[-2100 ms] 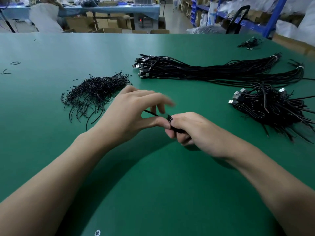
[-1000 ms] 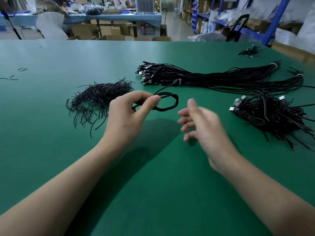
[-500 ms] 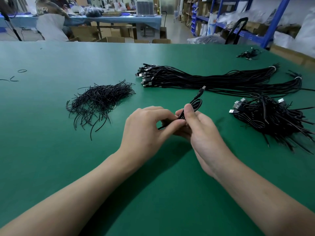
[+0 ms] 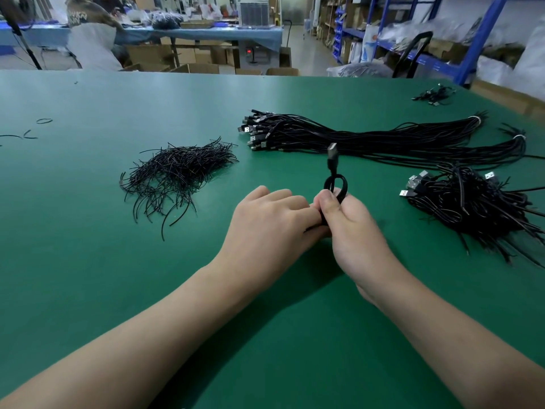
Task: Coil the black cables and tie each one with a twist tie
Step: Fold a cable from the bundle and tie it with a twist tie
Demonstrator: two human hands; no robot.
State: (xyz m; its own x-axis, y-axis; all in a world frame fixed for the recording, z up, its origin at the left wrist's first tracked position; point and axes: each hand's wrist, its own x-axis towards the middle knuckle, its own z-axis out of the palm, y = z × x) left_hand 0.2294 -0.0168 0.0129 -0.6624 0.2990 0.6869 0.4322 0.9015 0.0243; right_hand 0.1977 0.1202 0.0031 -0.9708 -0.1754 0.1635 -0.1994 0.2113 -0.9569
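Note:
A coiled black cable (image 4: pixel 336 184) stands upright in my right hand (image 4: pixel 351 228), its loop and one plug sticking up above my thumb. My left hand (image 4: pixel 271 225) presses against the right one, fingertips pinching at the coil's lower part, where a thin black end pokes out. A pile of black twist ties (image 4: pixel 177 169) lies to the left. Long uncoiled cables (image 4: pixel 383 140) lie bundled across the far middle. A heap of coiled cables (image 4: pixel 472 205) sits at the right.
The green table (image 4: pixel 88 261) stretches wide around my arms. A few loose ties (image 4: pixel 44 121) lie at the far left, a small cable clump (image 4: pixel 435 95) at the far right corner. Another person, boxes and blue shelving are beyond the table's far edge.
One second ago my left hand alone held the coil up while the right was open. Both hands have since closed together on it, and the coil now stands upright in the right hand.

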